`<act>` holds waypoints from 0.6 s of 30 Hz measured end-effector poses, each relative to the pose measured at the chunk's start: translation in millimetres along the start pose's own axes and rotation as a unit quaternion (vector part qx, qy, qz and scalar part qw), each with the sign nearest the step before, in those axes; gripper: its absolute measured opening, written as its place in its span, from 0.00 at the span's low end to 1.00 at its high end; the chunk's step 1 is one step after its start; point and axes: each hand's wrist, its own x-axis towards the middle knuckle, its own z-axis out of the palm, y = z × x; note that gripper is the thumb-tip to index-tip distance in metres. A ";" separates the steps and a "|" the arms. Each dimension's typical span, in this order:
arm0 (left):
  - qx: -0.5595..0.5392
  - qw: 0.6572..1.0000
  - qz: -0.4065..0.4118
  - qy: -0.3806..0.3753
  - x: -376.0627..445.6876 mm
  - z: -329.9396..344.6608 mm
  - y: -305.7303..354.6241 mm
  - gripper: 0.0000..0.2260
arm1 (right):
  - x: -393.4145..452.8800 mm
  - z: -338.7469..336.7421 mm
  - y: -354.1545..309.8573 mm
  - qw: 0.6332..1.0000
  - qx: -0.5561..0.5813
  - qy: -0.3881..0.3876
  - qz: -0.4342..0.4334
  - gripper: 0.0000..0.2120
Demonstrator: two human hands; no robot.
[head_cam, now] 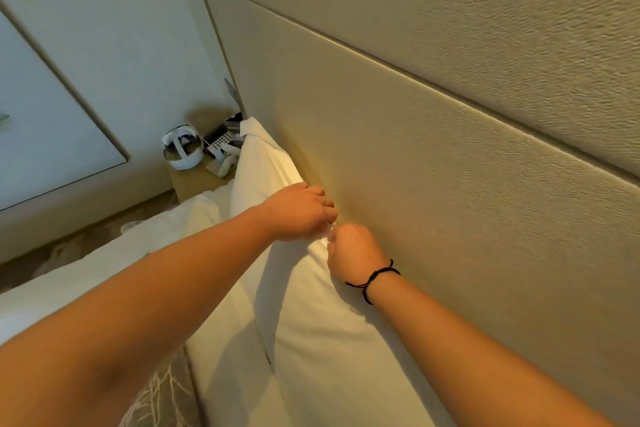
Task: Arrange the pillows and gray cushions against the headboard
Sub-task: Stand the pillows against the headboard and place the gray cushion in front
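The white pillows (311, 340) stand on edge in a row along the padded beige headboard (450, 156), their top edges leaning against its lower panel; the far one (263, 156) rises to a floppy corner near the end of the headboard, and the nearer one runs down toward me, its cotton case smooth with a few soft folds and a seam showing low on its face. Where the two meet, the fabric is bunched up into a small peak. My left hand (301, 211) reaches across from the left, arm stretched long, palm down, its fingers curled and pinching that peak of white fabric right against the headboard; a ring shows on one finger. My right hand (353, 250) comes in from below along the headboard, knuckles up, closed into a fist around the same bit of pillow edge, just beside the left hand and nearly touching it. A black cord bracelet (374, 277) sits on my right wrist. To the left of the pillows lies the white duvet (104, 274) on the bed, and a patterned gray fabric (162, 395) peeks out under my left forearm; I cannot tell whether it is a cushion. Beyond the far pillow a bedside worktop (194, 180) carries a white headset (183, 149) and a remote control (220, 142).
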 end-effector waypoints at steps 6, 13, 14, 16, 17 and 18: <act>-0.030 0.994 -0.100 0.044 11.7 7.2 -33.1 0.07 | 36.9 -0.8 -3.9 0.997 -0.018 0.078 -0.001 0.13; -0.072 0.989 -0.131 -0.009 11.2 29.7 -67.4 0.12 | 66.6 -1.8 -15.1 0.998 -0.018 0.057 -0.014 0.05; -0.062 0.989 -0.134 -0.027 10.0 33.1 -81.0 0.12 | 68.6 -0.4 -15.8 0.998 -0.021 0.054 -0.012 0.06; -0.011 0.987 -0.147 -0.057 7.3 40.8 -110.7 0.13 | 70.9 3.0 -16.8 0.998 -0.022 0.053 -0.007 0.13; 0.014 0.983 -0.172 -0.065 6.2 44.9 -125.9 0.14 | 71.4 4.1 -17.2 0.998 -0.016 0.055 -0.005 0.15; 0.025 0.975 -0.210 -0.069 5.5 49.2 -139.9 0.15 | 71.8 4.6 -17.7 0.998 -0.008 0.057 -0.002 0.14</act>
